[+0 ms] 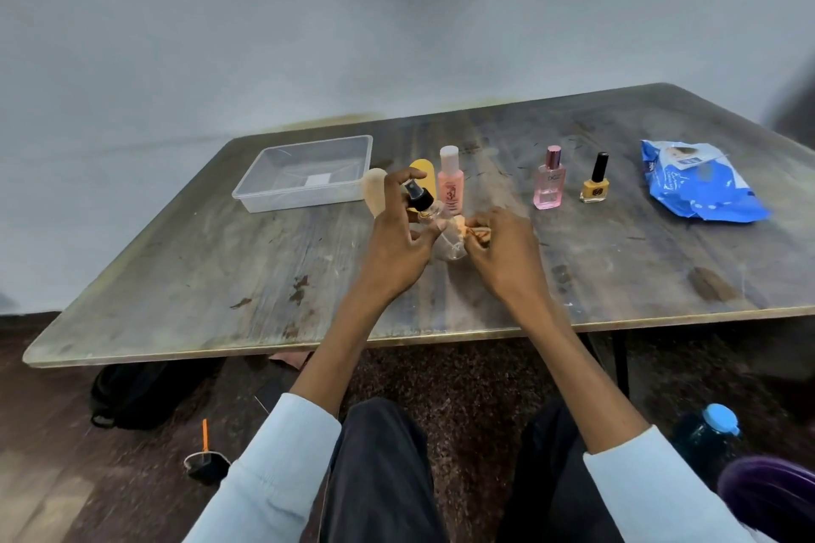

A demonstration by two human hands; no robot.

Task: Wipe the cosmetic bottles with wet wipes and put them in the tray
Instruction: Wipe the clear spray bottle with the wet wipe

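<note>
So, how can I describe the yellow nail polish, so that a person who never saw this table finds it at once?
Start from the blue wet wipes pack on the right part of the table. Just left of it stands the yellow nail polish, upright, apart from the pink perfume bottle further left. It is the smallest standing bottle: squat yellow glass under a tall black cap.

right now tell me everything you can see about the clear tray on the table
The tray is a shallow rectangular tub of clear, slightly frosted plastic with a rolled rim and rounded corners. A pale square patch shows on its floor; otherwise nothing lies in it. It sits flat and upright on the worn table, far left of the bottles. Neither hand touches it.
</note>
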